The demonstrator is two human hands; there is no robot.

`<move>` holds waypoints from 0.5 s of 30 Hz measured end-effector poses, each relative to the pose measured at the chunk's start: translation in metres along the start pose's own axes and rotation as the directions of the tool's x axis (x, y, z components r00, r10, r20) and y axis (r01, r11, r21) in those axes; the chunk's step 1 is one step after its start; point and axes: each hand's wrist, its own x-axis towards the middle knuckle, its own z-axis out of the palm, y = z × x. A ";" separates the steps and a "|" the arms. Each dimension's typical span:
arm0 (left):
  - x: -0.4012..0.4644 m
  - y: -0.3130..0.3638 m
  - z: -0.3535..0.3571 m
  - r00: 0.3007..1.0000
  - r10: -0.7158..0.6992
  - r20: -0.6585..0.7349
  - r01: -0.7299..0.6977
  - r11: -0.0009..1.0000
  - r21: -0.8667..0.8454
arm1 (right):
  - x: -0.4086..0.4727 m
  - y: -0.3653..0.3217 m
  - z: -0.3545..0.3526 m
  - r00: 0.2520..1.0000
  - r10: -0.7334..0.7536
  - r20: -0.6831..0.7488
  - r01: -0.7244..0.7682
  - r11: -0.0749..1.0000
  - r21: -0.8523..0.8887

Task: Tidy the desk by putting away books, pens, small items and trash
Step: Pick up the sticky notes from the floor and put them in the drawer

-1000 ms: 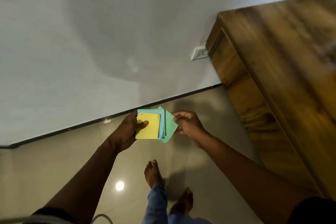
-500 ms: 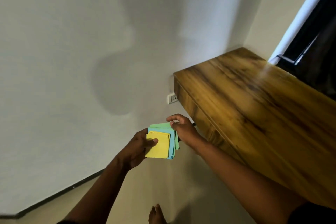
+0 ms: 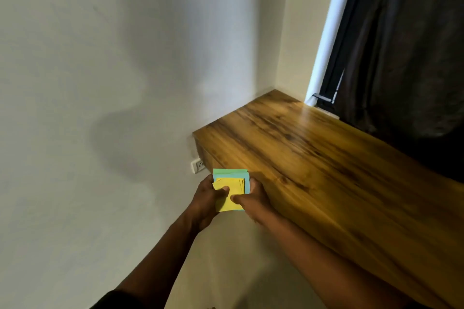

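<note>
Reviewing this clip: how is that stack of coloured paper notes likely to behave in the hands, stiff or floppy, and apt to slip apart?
The stack of coloured notes looks thin and light, so probably floppy. The yellow, blue and green sheets sit offset, so they may slide apart if loosely held. The left hand and right hand both grip it, probably enough to keep it together.

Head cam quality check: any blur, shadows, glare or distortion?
Head view: soft motion blur overall; a large shadow on the wall; mild sheen on the desk top; wide-angle bending of the window frame; both hands and the sticky notes stay readable.
</note>
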 end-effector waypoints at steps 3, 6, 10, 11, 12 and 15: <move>0.033 0.008 0.027 0.996 0.083 0.031 -0.087 0.987 0.135 | 0.021 -0.001 -0.021 0.987 -0.012 -0.157 0.014 1.000 0.007; 0.067 0.011 0.055 0.979 0.173 0.106 -0.193 0.954 0.228 | 0.044 0.001 -0.040 0.950 -0.029 -0.311 0.016 0.999 -0.042; 0.111 0.010 0.075 0.941 0.238 0.239 -0.310 0.891 0.332 | 0.073 0.011 -0.054 0.887 0.000 -0.461 -0.043 0.996 -0.084; 0.123 0.009 0.078 0.933 0.243 0.264 -0.328 0.876 0.354 | 0.080 0.013 -0.055 0.866 -0.001 -0.499 -0.061 0.992 -0.108; 0.132 0.009 0.080 0.928 0.245 0.280 -0.342 0.861 0.377 | 0.087 0.016 -0.056 0.842 -0.012 -0.539 -0.080 0.986 -0.147; 0.161 0.006 0.085 0.905 0.275 0.325 -0.393 0.833 0.389 | 0.105 0.020 -0.057 0.761 -0.053 -0.647 -0.167 0.947 -0.274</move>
